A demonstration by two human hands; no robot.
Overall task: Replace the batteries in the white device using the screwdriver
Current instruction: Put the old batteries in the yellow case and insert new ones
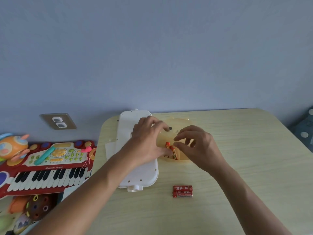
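While both hands are bunched over the middle of the table point(237, 150), the white device point(135, 173) is seen lying flat on its face at the table's left edge, back side up, presumably so the battery bay can be reached. A pale yellow toy-shaped piece point(179, 123) is laid just to its right, touching it, and two orange batteries point(171, 150) are seen side by side on that piece. The left hand point(147, 141) is spread across the seam between white device and yellow piece, fingers curled down; it looks to be used as a brace, and nothing can be seen gripped in it. The right hand point(198, 146) is brought in from the other side with thumb and forefinger pinched narrow at the top end of the nearer orange battery. Whether that cell is actually gripped or only touched cannot be told. Two red batteries point(182, 191) are parked together nearer the person, well apart from the hands, probably kept separate so old and new are not mixed. No screwdriver can be made out anywhere on the table. A toy keyboard point(45, 167) is left off to the side, beyond the table's edge, out of play.
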